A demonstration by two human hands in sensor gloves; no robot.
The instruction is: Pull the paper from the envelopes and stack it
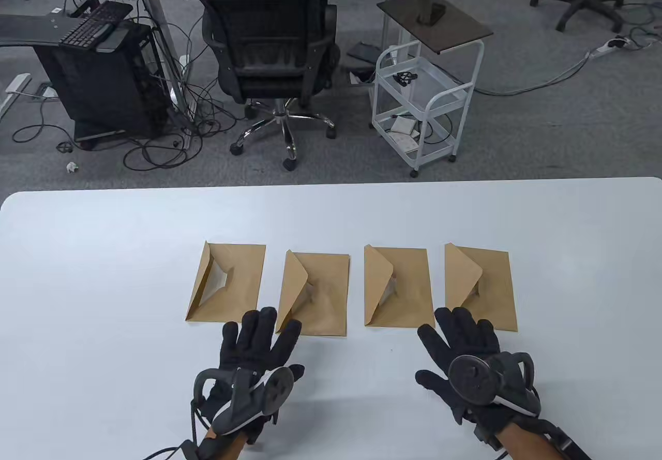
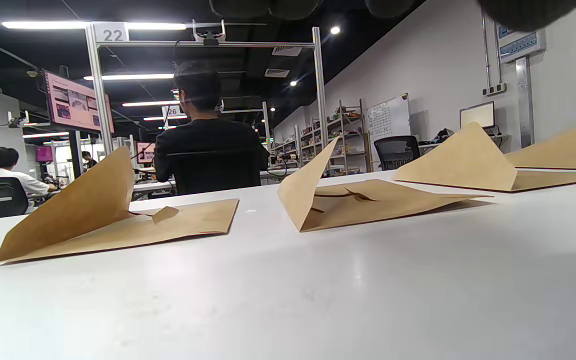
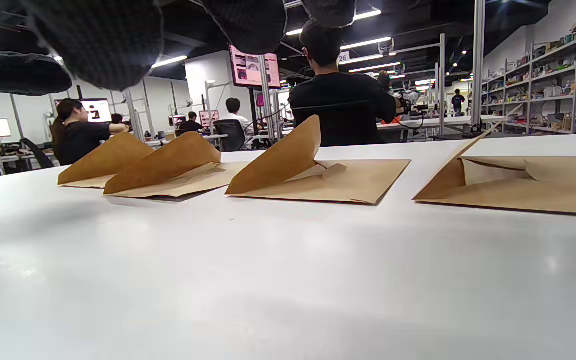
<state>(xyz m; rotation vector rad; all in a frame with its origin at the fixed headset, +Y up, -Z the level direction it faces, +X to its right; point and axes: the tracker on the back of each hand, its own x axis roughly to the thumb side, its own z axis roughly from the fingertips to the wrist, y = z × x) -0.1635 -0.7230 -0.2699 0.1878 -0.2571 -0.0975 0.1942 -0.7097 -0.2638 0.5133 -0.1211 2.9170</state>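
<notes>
Neither hand grips anything: the left hand (image 1: 256,349) and the right hand (image 1: 460,349) both lie palm-down with fingers spread on the white table (image 1: 103,274), released, just short of the row of envelopes.

Four brown envelopes lie side by side across the table, long axes running away from the person, each with its flap on the left edge lifted and open. From left to right: the first envelope (image 1: 227,281), the second envelope (image 1: 316,294), the third envelope (image 1: 398,285) and the fourth envelope (image 1: 482,287). No paper is out yet, and no stack shows; what sits inside cannot be told, though a pale edge seems to show in the mouth of the nearest envelope in the right wrist view.

Left fingertips reach the near edge of the second envelope, with the first just beside them to the left. Right fingertips lie at the near left corner of the fourth, the third just to their left. Each hand therefore has two envelopes straight ahead, mouths opening leftward, so the pull would likely go sideways to the left.

Nothing on the table stands between hands and envelopes; an office chair (image 1: 269,51) and a white cart (image 1: 426,103) stand well beyond the far edge
</notes>
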